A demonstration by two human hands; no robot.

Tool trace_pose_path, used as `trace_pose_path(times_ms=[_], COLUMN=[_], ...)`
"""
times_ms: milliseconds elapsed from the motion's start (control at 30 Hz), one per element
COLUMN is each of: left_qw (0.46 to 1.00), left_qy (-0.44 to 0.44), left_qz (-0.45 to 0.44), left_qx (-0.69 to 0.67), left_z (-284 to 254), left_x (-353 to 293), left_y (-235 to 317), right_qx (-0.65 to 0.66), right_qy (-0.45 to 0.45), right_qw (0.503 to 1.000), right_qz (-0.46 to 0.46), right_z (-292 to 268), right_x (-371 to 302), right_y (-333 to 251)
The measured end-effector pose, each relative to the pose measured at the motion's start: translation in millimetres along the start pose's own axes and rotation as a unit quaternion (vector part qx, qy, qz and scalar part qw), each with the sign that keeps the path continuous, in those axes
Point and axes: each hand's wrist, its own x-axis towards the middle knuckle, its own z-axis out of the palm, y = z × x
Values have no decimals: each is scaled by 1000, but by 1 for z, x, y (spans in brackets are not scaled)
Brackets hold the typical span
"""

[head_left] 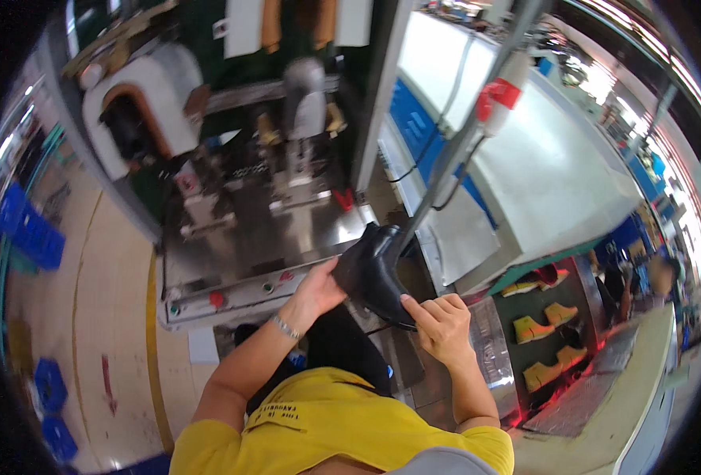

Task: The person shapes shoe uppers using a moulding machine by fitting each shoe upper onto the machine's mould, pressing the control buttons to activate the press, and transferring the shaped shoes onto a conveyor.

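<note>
A black ankle boot (385, 279) is held in front of me, just right of the machine's front edge. My left hand (320, 290) grips its left side. My right hand (443, 326) has its fingers curled in, with a fingertip pressed on the boot's lower right end. Ahead of me stands a machine with a metal bed (263, 245). Two upright stations rise from it: a bare grey boot-shaped form (304, 95) in the middle, and a white and brown padded clamp (140, 103) at the left with something dark inside it.
Red buttons (217, 299) line the machine's front panel. A grey pole (445, 170) with a red-wrapped part slants down close to the boot. Right of it is a big white machine (548, 174); below that, a conveyor carries several yellowish boots (531, 328). Blue bins (30, 229) stand far left.
</note>
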Motion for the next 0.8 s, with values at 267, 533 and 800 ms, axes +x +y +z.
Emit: trace_pose_path(times_ms=[267, 533, 800], left_qw=[993, 922, 697], left_qy=[-24, -96, -97], left_qz=[94, 213, 420], left_qx=[70, 309, 573], left_z=[42, 71, 144], left_x=[-28, -55, -72], left_y=[52, 56, 121], right_qx=[575, 820, 720], right_qy=[-109, 7, 37], right_qw=[759, 482, 674], right_qz=[285, 310, 163], right_z=[106, 135, 79], right_x=[-38, 93, 198], right_y=[49, 19, 57])
